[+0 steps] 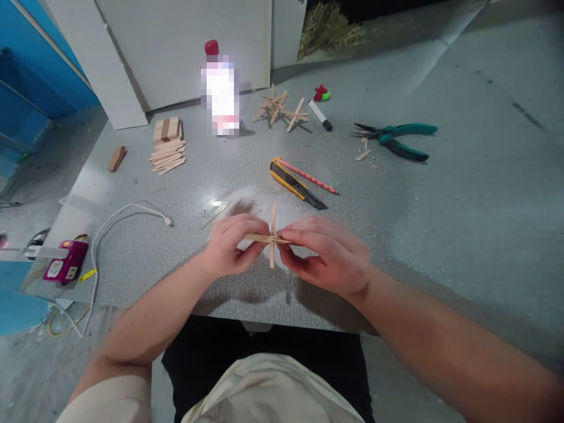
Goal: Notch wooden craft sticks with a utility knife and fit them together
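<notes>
The grey worktop [396,200] stretched up to a pale upright panel [185,47], with a bundle of sticks [167,130] near its left side and pliers [388,138] over to the right. Close to the worktop's front edge, between the two hands, were the crossed wooden sticks [272,238]. The left hand [238,242] had its grip closed on the left arm of the cross, thumb below and fingers above. The right hand [330,252] pinched the opposite arm; blur there made it hard to tell whether one stick or two lay in that grip. Just beyond the hands lay a cutter [296,183], a red pencil [309,177] beside it.
</notes>
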The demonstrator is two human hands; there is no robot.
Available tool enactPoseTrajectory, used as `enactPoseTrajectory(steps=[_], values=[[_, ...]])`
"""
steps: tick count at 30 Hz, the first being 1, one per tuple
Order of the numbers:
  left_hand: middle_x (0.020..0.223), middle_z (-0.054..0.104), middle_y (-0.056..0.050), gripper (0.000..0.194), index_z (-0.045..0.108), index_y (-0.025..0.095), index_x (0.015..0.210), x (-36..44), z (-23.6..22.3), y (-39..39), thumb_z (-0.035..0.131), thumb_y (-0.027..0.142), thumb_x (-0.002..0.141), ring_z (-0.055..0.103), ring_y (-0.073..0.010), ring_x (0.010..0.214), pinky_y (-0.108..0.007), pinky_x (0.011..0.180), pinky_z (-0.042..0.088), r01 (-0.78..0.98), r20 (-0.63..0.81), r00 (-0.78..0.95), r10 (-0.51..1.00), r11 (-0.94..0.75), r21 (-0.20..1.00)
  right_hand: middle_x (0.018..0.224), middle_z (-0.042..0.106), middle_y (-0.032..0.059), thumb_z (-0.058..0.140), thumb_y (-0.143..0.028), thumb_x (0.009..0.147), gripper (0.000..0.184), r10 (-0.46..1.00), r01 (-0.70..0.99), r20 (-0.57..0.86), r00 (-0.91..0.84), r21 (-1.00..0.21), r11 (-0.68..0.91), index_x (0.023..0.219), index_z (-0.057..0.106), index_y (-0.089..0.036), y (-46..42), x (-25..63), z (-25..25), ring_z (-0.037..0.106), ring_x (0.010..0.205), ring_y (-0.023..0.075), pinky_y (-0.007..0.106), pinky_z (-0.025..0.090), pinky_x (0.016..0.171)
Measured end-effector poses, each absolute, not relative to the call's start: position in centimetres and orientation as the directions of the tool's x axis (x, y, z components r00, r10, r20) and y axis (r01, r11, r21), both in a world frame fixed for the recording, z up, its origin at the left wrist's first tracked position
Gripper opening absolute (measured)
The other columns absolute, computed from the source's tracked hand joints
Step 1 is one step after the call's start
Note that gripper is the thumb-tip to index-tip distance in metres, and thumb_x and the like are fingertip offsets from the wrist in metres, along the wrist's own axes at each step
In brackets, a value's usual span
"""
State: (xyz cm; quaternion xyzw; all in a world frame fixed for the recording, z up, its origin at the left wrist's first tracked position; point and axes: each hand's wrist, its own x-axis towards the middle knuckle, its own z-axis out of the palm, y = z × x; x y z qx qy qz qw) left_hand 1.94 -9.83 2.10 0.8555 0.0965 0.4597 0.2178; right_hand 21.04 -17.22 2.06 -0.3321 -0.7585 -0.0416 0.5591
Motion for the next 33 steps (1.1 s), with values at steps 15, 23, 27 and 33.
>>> enactPoseTrajectory(steps=[15,23,27,33], values=[[0.092,0.073,-0.005,0.012,0.062,0.018,0.103,2.1,2.0,-10.3,0.064,0.013,0.092,0.072,-0.0137,0.084,-0.024,0.074,0.058,-0.085,0.721,0.576,0.386,-0.848,0.522,0.097,0.079,0.0061,0.068,-0.004,0.087,0.037,0.511,0.567,0.845,-0.157,-0.347,0.747,0.120,0.062,-0.019,-17.7,20.8,2.2,0.077,0.085,0.0169,0.027,0.066,0.079],[0.091,0.073,-0.003,0.009,0.061,0.020,0.102,2.2,2.1,-10.8,0.062,0.016,0.093,0.072,-0.0130,0.081,-0.023,0.070,0.057,-0.053,0.762,0.530,0.371,-0.883,0.466,0.096,0.080,0.0032,0.071,-0.005,0.086,0.045,0.532,0.569,0.837,-0.125,-0.379,0.730,0.124,0.062,-0.027,-18.3,20.6,2.3,0.078,0.084,0.0182,0.030,0.068,0.076],[0.090,0.073,-0.001,0.009,0.061,0.022,0.100,2.2,2.2,-10.8,0.060,0.016,0.093,0.071,-0.0118,0.076,-0.023,0.067,0.057,-0.032,0.784,0.514,0.348,-0.905,0.423,0.095,0.081,0.0024,0.071,-0.006,0.086,0.045,0.525,0.562,0.840,-0.138,-0.370,0.740,0.123,0.062,-0.029,-18.4,20.7,2.3,0.079,0.083,0.0185,0.031,0.069,0.072],[0.092,0.073,-0.002,0.007,0.061,0.023,0.102,2.1,2.1,-10.5,0.057,0.021,0.097,0.070,-0.0118,0.076,-0.023,0.068,0.057,-0.003,0.797,0.513,0.318,-0.928,0.373,0.095,0.080,0.0012,0.071,-0.006,0.087,0.039,0.552,0.529,0.826,-0.114,-0.420,0.738,0.117,0.063,-0.029,-18.2,20.9,2.3,0.079,0.084,0.0174,0.030,0.068,0.074]])
